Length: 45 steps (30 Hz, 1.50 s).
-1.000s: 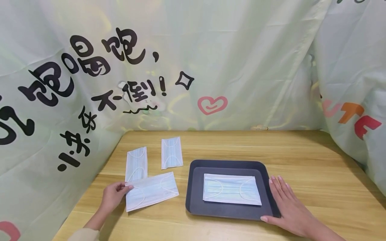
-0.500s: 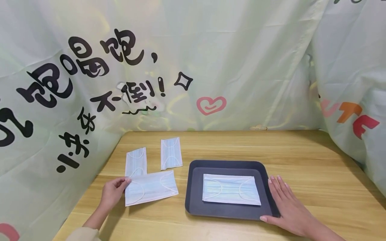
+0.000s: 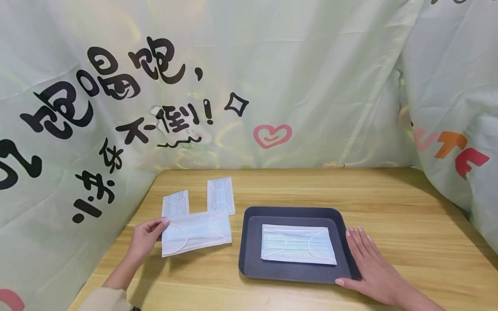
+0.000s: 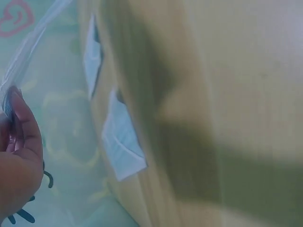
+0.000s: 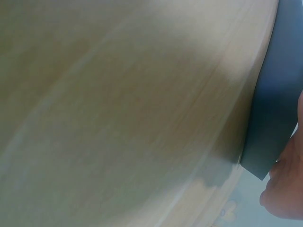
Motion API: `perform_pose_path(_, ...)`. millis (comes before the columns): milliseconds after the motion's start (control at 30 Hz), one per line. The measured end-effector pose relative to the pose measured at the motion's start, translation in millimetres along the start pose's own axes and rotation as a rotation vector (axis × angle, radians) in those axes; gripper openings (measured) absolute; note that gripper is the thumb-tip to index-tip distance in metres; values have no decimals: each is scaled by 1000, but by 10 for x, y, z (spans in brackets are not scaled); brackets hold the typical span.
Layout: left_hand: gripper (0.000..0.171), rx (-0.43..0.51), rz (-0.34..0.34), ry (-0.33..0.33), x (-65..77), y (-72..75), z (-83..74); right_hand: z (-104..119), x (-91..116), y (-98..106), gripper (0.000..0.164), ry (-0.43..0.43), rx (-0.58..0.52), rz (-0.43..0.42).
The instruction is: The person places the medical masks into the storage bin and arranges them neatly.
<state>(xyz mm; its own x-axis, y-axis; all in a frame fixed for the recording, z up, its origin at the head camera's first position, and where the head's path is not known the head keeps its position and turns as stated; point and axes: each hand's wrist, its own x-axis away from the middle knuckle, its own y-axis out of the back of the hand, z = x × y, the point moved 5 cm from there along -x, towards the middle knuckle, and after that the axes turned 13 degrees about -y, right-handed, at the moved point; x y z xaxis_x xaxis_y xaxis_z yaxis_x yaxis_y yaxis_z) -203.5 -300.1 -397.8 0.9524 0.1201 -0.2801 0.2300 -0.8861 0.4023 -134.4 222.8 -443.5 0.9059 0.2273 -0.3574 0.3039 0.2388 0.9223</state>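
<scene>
Lifted higher, face mask [image 3: 196, 233] pinched in left hand [image 3: 146, 235], right hand [image 3: 369, 268] straight-fingered against tray [image 3: 253, 246]

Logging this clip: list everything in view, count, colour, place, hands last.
table: 1, tan, below
cloth: count unclear, pale green, around table
prints: several, mostly black, on cloth
tray: 1, dark grey, on table
tray mask: 1+, pale blue, in tray
loose masks: 2, pale blue, table's left
held mask: 1, pale blue, above table
sleeve: 1, cream, lower left
dark item: 1, black, beside sleeve
left hand: 1, pinching held mask
right hand: 1, at tray's right edge
</scene>
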Motion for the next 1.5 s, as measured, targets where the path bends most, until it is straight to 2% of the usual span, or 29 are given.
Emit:
perform_pose_path(167, 35, 105, -4, 20, -51, 9, -19, 7, -2, -1, 110, -3, 10, 1)
perform_pose_path(200, 31, 160, 4, -1, -71, 10, 28, 7, -2, 0, 110, -3, 11, 2)
perform_pose_path(233, 34, 133, 5, 28, -74, 5, 9, 8, -3, 1, 110, -2, 12, 2)
perform_pose_path(267, 35, 154, 13, 36, -87, -1, 26, 8, -3, 2, 110, -1, 12, 0)
perform_pose_path(400, 25, 286, 41, 34, -148, -55, 204, 7, -2, 10, 110, 8, 9, -11)
perform_pose_path(433, 26, 290, 49, 54, -160, -78, 228, 7, -2, 11, 110, 8, 10, -12)
perform_pose_path(533, 18, 415, 80, 45, -255, -148, 567, 7, -5, 10, 110, 2, 8, -7)
perform_pose_path(633, 14, 486, 68, 91, -330, -244, 869, 8, -10, 6, 109, -4, 11, -2)
perform_pose_path(667, 13, 503, 56, 111, -346, -280, 948, 9, -11, 5, 109, -5, 12, -2)
perform_pose_path(733, 10, 519, 35, 153, -346, -362, 999, 11, -12, 5, 109, -5, 14, -3)
perform_pose_path(800, 8, 517, 17, 182, -324, -445, 966, 11, -11, 2, 109, -6, 17, -2)
perform_pose_path(833, 8, 509, 28, 182, -299, -488, 901, 11, -9, -1, 109, -6, 18, -2)
perform_pose_path(867, 9, 529, 61, 154, -288, -534, 852, 10, -8, -2, 109, -6, 19, -2)
perform_pose_path(1033, 9, 538, 140, 113, -67, -749, 198, 5, -3, 3, 110, 0, 18, -11)
perform_pose_path(1100, 5, 529, 131, 163, 14, -826, -4, 4, -3, 6, 110, 2, 16, -16)
perform_pose_path(1267, 14, 546, 143, 229, 66, -990, -60, 1, -3, 6, 109, 5, 16, -20)
perform_pose_path(1500, 8, 571, 189, 207, 72, -1107, -78, 4, 8, 13, 109, 11, 19, -29)
